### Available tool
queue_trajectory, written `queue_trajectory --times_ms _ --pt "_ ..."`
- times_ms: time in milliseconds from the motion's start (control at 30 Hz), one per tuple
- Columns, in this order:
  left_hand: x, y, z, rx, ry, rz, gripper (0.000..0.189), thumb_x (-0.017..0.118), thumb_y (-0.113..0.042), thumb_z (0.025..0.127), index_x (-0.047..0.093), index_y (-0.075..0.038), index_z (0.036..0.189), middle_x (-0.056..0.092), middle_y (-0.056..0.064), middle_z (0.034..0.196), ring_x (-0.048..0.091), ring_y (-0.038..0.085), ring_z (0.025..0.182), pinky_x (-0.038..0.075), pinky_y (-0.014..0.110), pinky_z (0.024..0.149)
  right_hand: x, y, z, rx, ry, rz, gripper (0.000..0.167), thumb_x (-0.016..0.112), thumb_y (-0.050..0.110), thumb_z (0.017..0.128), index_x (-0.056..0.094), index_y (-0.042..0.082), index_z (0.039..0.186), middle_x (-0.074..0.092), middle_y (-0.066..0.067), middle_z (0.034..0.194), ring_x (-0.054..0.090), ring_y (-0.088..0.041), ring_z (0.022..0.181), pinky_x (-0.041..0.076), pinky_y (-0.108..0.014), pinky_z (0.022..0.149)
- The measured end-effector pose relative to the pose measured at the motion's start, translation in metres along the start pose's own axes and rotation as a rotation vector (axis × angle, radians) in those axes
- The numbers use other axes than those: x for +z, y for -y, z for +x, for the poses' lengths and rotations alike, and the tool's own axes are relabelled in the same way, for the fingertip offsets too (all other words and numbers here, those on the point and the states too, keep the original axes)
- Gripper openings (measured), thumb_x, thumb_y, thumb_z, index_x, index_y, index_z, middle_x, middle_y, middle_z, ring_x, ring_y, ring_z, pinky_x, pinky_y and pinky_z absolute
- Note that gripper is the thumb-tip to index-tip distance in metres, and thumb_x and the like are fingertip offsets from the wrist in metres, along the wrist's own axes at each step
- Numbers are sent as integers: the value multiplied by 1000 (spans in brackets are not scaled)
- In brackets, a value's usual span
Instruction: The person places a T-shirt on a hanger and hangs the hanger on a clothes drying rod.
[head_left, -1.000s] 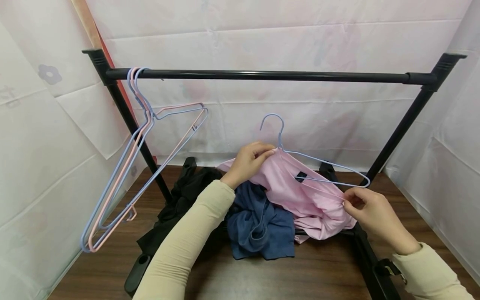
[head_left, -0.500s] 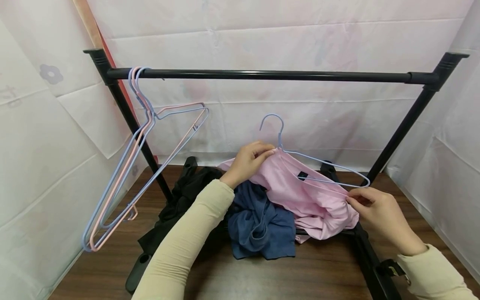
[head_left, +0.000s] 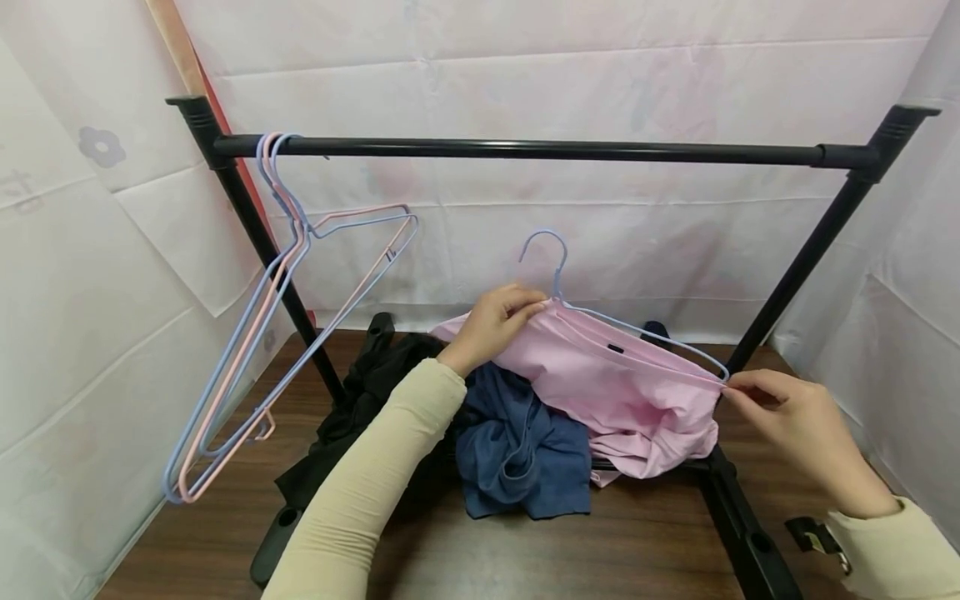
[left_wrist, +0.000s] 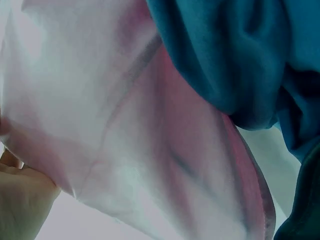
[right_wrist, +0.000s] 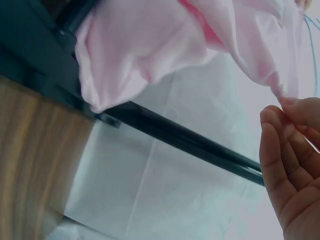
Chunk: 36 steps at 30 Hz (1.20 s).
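Observation:
A thin pink top (head_left: 592, 375) with a small black label at its stretched opening hangs over a light blue wire hanger (head_left: 559, 271). My left hand (head_left: 498, 321) pinches the top at the base of the hanger's hook; in the left wrist view the cloth (left_wrist: 115, 135) fills much of the frame. At the hanger's right end, my right hand (head_left: 787, 417) pinches the opening's edge between thumb and fingers. The hanger's right arm shows along the back edge, its lower bar hidden inside the cloth. In the right wrist view, the fingertips (right_wrist: 272, 117) grip a gathered bit of fabric.
A black rack's rail (head_left: 525, 150) crosses above, with several blue and pink hangers (head_left: 292, 242) at its left end. Blue clothing (head_left: 521, 450) and black clothing (head_left: 375, 392) lie below over the rack's base. White sheets (head_left: 675, 83) surround the brown tabletop (head_left: 600, 550).
My right hand has moved rightward, pulling the top's edge out to the hanger's end. The lower bar, visible before, is now covered. My left hand has stayed nearly still.

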<state>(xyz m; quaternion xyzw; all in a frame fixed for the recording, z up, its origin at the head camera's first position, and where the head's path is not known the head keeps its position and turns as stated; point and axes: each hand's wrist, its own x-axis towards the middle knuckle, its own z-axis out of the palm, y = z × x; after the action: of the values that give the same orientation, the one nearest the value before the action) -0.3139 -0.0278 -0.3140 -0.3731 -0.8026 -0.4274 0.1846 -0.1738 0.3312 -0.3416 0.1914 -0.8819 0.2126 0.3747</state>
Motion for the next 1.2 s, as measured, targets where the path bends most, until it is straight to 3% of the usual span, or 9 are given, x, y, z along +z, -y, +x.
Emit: queue_trajectory --times_ms 267,433,533,667,1000,1200 --pt "1 1 -1 2 4 7 21 63 -19 97 75 -10 110 69 5 95 52 11 75 42 21 67 -8 0 6 38 -22 8 22 81 -3 73 75 15 85 71 4 77 48 24 71 39 -3 61" --pt "1 0 -2 -22 -2 -4 22 62 -19 97 74 -9 112 69 6 96 52 12 75 42 21 67 -10 5 12 43 -43 13 21 80 -4 73 74 14 83 66 21 77 47 22 68 38 -5 62" --pt "1 -1 -2 -35 -6 -13 22 62 -18 97 74 -8 113 70 7 98 54 13 77 44 22 68 -11 6 16 27 -49 10 12 79 2 78 74 12 83 67 18 76 48 23 71 38 -4 65" --pt "0 -1 -2 -42 -12 -18 23 62 -18 97 74 -7 113 71 8 102 58 14 82 46 22 72 -13 6 20 1 -61 5 4 77 8 83 75 10 85 72 3 76 47 25 74 37 -2 66" --pt "1 4 -3 -23 -29 -54 22 62 -15 97 73 -5 113 70 9 101 57 14 82 45 22 73 -17 8 27 -20 -83 17 24 79 -10 72 75 9 87 69 7 81 48 24 78 37 -2 69" --pt "1 3 -5 0 -26 -27 20 63 -15 96 74 -6 110 70 8 97 56 13 79 45 22 71 -18 11 32 -35 -97 24 24 79 -11 71 74 6 87 69 7 80 48 24 77 38 0 68"
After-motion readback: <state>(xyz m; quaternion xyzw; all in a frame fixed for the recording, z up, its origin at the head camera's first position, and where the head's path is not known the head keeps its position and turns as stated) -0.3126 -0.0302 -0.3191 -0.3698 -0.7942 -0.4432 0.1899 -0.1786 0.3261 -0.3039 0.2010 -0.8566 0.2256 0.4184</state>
